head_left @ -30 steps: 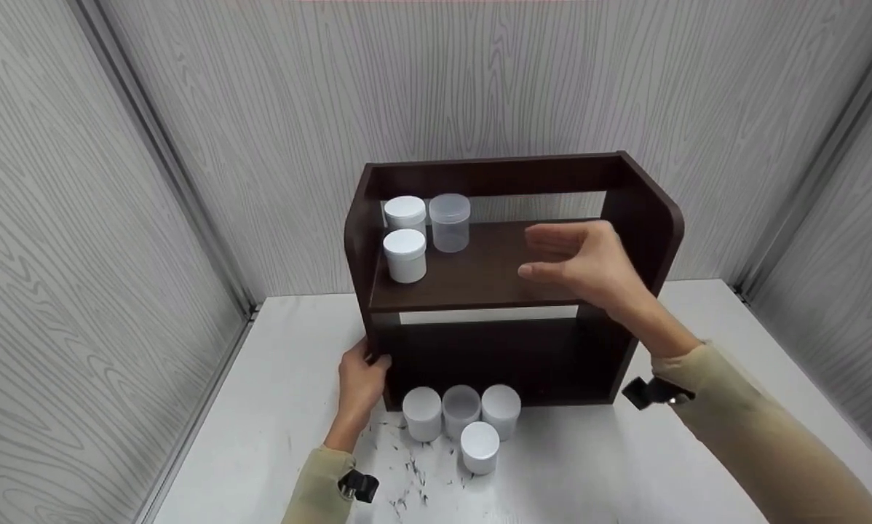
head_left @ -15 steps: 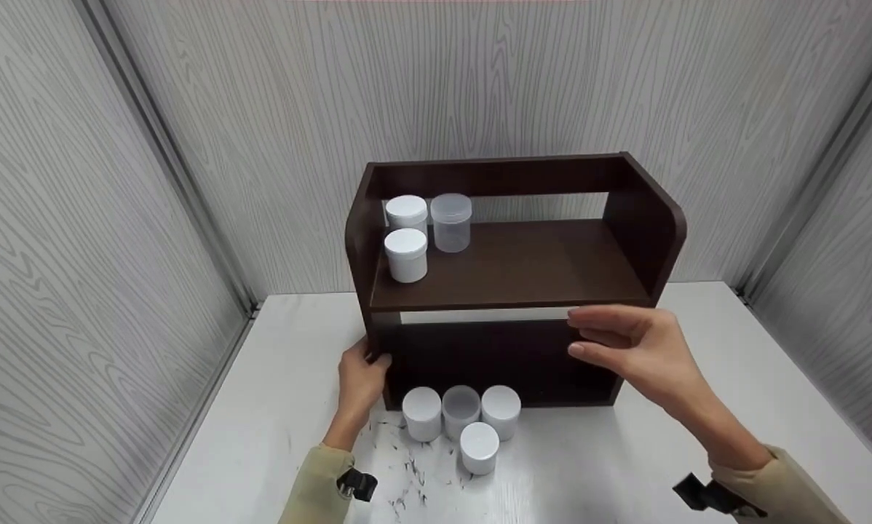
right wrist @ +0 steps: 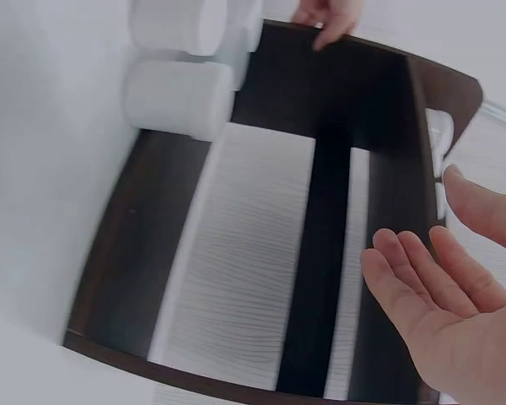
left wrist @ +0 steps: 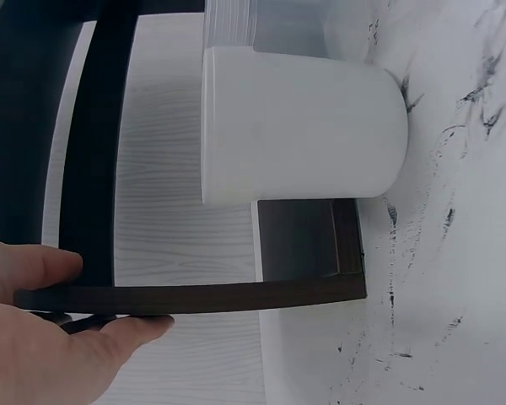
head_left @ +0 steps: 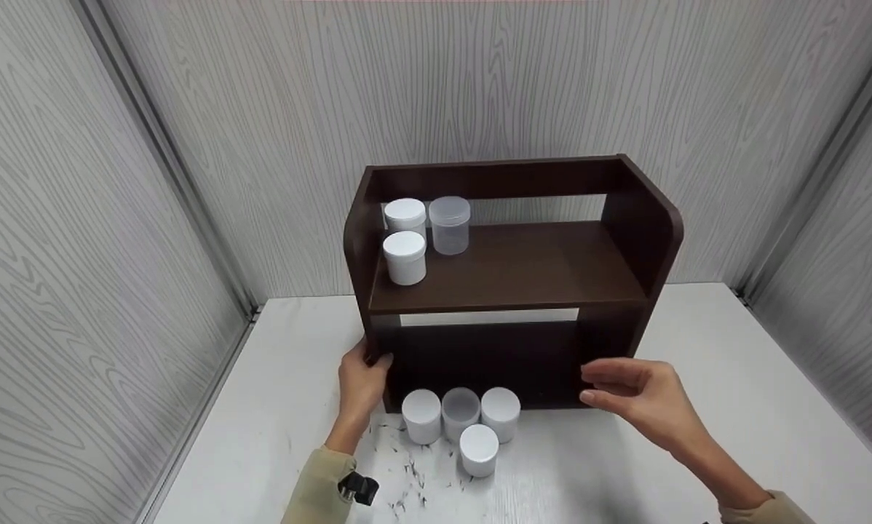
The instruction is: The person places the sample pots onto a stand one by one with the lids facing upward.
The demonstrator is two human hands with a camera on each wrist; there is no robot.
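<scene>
A dark brown two-tier shelf (head_left: pixel 545 266) stands on the white table. My left hand (head_left: pixel 361 380) grips the edge of its left side panel (left wrist: pixel 202 297), thumb on one face and fingers on the other. My right hand (head_left: pixel 654 404) hovers in front of the shelf's lower right part, holding nothing, thumb apart from the extended fingers. On the upper shelf's left stand two white lidded jars, the front jar (head_left: pixel 405 258) nearer me, and a translucent jar (head_left: pixel 450 225). Several jars cluster before the lower opening: a white jar (head_left: pixel 421 416), a translucent jar (head_left: pixel 461 413), and others.
The front white jar (head_left: pixel 479 451) stands closest to me, just ahead of the row. Dark scuff marks lie on the white table (head_left: pixel 283 407) left of it. Grey wood-grain panels (head_left: pixel 494 87) close off the back and both sides.
My right hand has drawn back from over the upper shelf, moving down and right to the lower level's front. My left hand keeps its grip on the side panel; the jars stay put.
</scene>
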